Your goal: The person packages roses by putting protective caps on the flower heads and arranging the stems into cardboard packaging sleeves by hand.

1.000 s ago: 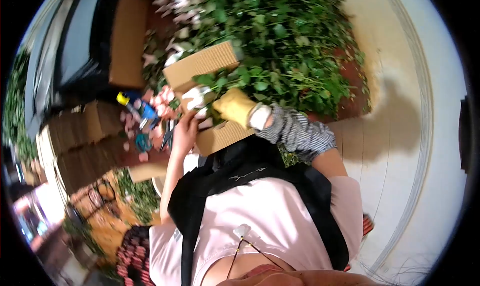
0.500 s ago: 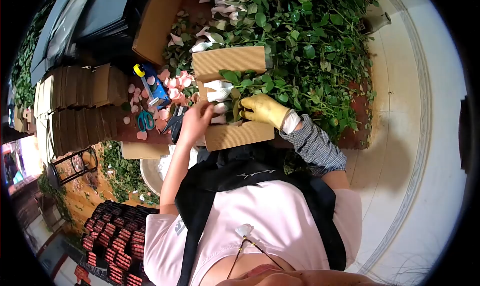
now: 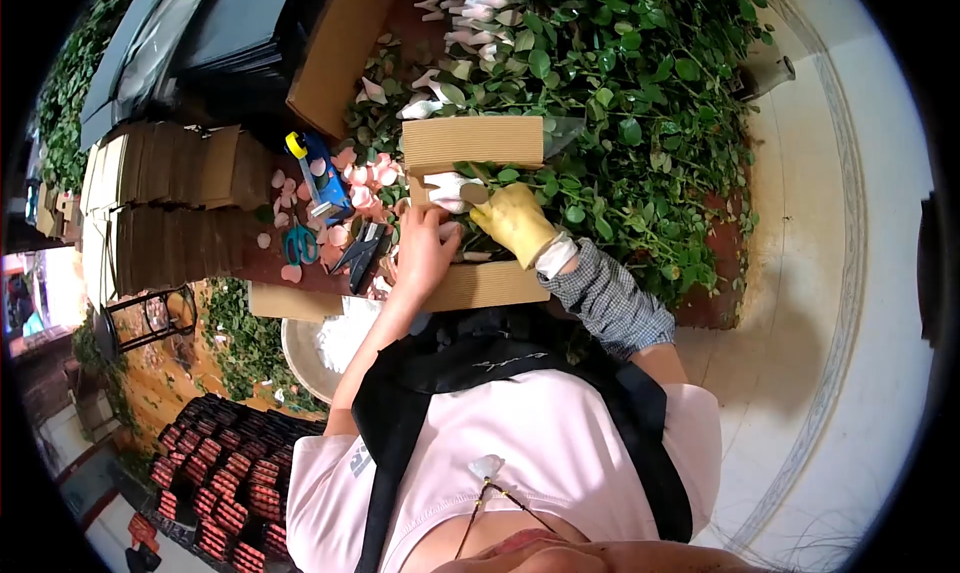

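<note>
A corrugated cardboard wrap [image 3: 473, 143] lies open on the table, with pale pink rose buds [image 3: 453, 192] in white sleeves between its two flaps. My left hand [image 3: 426, 248], bare, curls its fingers round a rose bud at the left side of the wrap. Opposite it, my right hand [image 3: 515, 223], in a yellow glove, closes on the leafy rose stems [image 3: 545, 183] just behind the buds; its fingertips are partly hidden by leaves. Loose pink petals [image 3: 375, 178] lie left of the wrap.
A black stapler [image 3: 361, 256], teal scissors [image 3: 299, 244] and a blue-and-yellow tool [image 3: 322, 178] lie left of my left hand. Folded cardboard [image 3: 165, 243] is stacked farther left. Many leafy stems [image 3: 640, 103] cover the table behind. A white tub [image 3: 305, 358] stands below the table edge.
My left hand has moved in over the buds from the wrap's left edge. My gloved right hand has shifted slightly on the stems. The view has steadied and shifted.
</note>
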The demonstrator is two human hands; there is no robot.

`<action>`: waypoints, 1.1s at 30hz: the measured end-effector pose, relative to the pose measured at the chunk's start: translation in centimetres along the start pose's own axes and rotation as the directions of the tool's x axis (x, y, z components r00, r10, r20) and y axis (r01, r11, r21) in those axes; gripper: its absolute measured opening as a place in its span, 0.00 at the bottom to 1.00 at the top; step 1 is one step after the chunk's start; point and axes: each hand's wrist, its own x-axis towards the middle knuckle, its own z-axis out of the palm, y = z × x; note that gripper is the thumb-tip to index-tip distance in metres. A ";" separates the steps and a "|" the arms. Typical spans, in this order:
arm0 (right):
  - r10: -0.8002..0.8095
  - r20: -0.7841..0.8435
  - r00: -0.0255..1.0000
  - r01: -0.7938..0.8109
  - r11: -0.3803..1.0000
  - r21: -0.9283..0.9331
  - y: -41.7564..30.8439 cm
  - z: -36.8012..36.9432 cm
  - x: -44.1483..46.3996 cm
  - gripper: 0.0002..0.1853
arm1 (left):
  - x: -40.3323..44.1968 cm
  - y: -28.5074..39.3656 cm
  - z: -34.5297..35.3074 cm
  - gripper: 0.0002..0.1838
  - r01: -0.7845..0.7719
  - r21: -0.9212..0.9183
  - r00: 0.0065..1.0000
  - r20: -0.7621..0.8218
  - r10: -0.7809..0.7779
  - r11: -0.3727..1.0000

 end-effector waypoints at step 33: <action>-0.132 -0.631 0.764 0.573 0.587 0.572 -2.9 -5.1 -2.1 0.18 | -1.7 -2.4 -7.0 0.11 0.210 -0.202 0.974 0.130 -0.186 0.957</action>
